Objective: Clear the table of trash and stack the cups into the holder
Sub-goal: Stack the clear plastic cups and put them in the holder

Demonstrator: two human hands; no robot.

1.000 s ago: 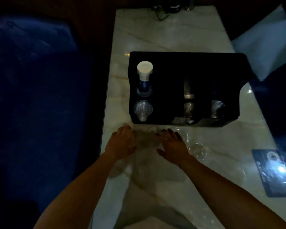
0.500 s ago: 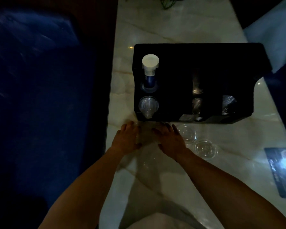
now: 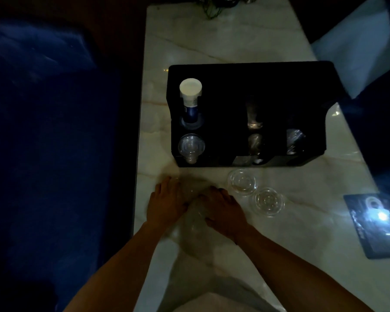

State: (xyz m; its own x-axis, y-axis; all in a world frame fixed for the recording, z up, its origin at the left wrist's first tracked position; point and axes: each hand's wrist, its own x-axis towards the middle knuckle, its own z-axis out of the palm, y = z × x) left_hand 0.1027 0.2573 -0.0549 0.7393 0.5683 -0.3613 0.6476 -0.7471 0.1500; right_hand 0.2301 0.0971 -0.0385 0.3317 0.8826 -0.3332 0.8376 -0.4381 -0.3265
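A black cup holder (image 3: 279, 86) stands across the marble table (image 3: 212, 37). Its left slots hold a white-and-blue cup stack (image 3: 190, 95) and a clear domed cup (image 3: 191, 146); other slots hold dim clear plastic pieces. Just in front of the holder lies a clear plastic cup (image 3: 196, 210), faint in the dark. My left hand (image 3: 167, 199) and my right hand (image 3: 223, 210) grip it from either side. Two clear round cups (image 3: 242, 182) (image 3: 268, 201) sit on the table to the right of my right hand.
A dark card with a bright glare (image 3: 378, 224) lies near the table's right edge. Dark blue seating (image 3: 43, 131) runs along the left side. Cables (image 3: 214, 7) lie at the far end. A pale cushion (image 3: 358, 41) is at the upper right.
My hands have closed in on each other and now squeeze the clear cup between them. The view has shifted a little.
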